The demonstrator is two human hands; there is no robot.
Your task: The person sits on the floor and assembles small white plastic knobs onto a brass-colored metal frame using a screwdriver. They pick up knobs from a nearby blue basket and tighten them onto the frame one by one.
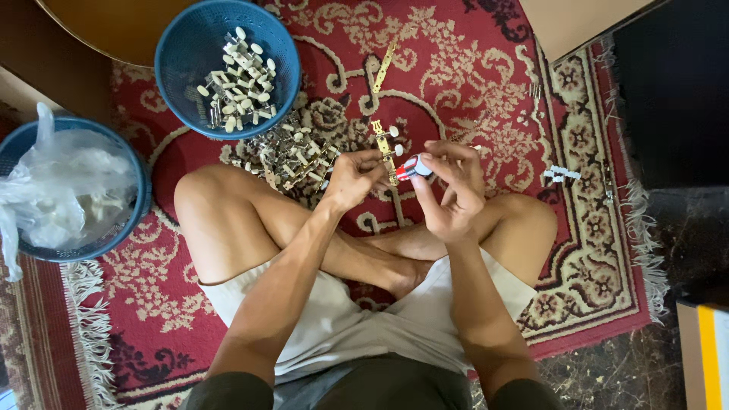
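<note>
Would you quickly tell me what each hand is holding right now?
Left hand: closed on a brass tuner plate.
Right hand: closed on a small red-and-white tube.

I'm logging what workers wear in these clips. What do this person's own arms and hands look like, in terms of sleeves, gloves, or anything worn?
Both arms are bare from shoulder edge to fingertips: no sleeves show. The left hand and right hand wear no gloves, and no rings, watch or bands are visible on the wrists. Below are light shorts and a dark top.
</note>
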